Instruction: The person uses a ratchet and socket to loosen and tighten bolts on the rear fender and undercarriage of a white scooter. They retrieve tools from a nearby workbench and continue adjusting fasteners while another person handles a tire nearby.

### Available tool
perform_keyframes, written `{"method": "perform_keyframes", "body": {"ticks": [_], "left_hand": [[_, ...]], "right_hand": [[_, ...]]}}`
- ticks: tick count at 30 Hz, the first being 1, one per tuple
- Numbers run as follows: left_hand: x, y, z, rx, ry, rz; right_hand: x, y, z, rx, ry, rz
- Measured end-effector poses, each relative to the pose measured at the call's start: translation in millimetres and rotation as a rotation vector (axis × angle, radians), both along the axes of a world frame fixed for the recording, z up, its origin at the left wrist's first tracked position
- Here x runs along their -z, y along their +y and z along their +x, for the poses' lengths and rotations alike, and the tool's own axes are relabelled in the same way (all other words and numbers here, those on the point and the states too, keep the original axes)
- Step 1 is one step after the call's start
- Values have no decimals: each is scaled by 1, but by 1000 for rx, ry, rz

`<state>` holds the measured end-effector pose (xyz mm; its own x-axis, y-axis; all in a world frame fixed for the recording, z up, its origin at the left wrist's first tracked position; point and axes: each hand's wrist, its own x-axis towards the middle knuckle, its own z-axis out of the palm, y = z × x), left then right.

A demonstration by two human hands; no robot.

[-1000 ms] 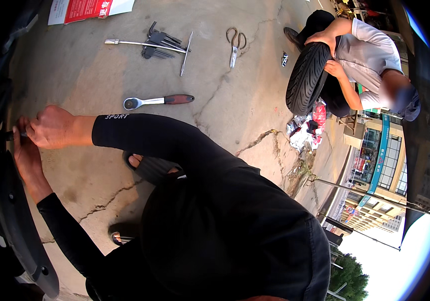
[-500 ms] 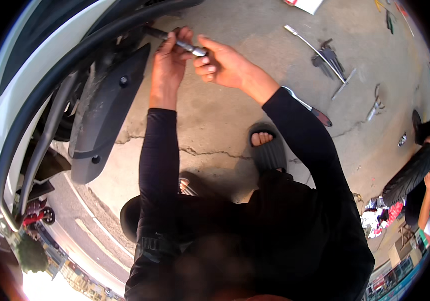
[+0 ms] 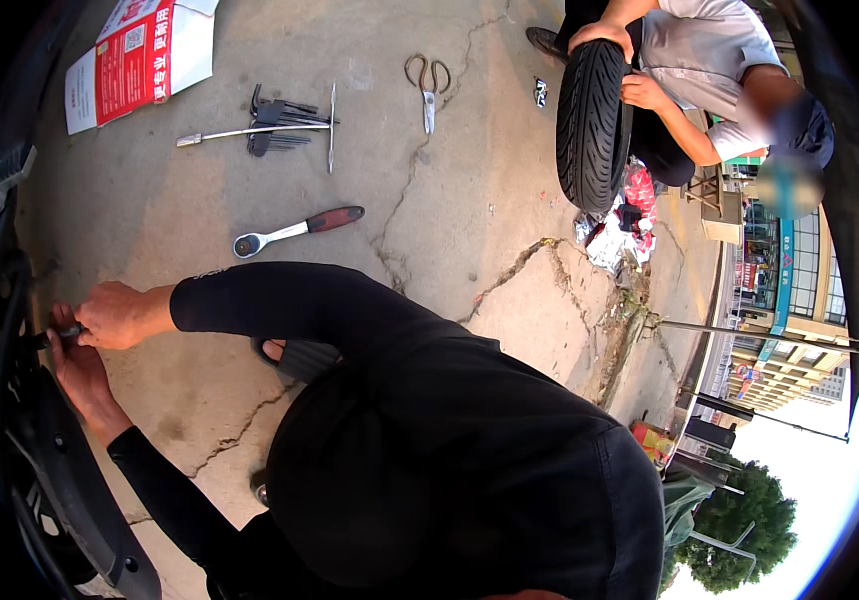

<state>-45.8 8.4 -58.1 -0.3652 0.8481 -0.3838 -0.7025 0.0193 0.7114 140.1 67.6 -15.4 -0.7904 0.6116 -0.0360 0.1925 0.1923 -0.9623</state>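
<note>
Along the left edge is a dark vehicle panel [image 3: 84, 500] with bolt holes. Beside it, my left hand [image 3: 84, 375] and my right hand [image 3: 117, 315] are closed around a dark cylindrical tool [image 3: 61, 334] at the vehicle's dark parts; the tool's far end is hard to make out. My right hand sits just above my left, its fingers curled on the tool. On the concrete to their right lie a ratchet wrench [image 3: 284, 235] with a red-black handle and, farther up, a hex-key set [image 3: 274, 115] with a T-handled bar [image 3: 331, 145] across it.
Scissors [image 3: 428, 105] and a red-white cardboard sheet [image 3: 134, 60] lie on the ground. At upper right a person [image 3: 699, 50] in a light shirt grips a tire [image 3: 589, 125], beside a pile of wrappers [image 3: 619, 240]. A street and buildings lie beyond.
The view swung sharply and back. Half a second ago both hands showed a silver-ended tool, my right fingers looser; now both hands are closed on it against the vehicle.
</note>
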Motion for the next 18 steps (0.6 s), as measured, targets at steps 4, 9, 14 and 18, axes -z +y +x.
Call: {"method": "perform_keyframes", "body": {"ticks": [4, 9, 14, 18], "left_hand": [[-8, 3, -2, -100, -23, -128], [-37, -2, 33, -78, 11, -97], [28, -1, -37, 122, -19, 72], [6, -2, 8, 39, -62, -1]], "right_hand": [[19, -3, -15, 81, 65, 77], [-10, 2, 3, -21, 47, -690], [-6, 4, -4, 51, 100, -294], [-9, 4, 11, 20, 251, -1123]]}}
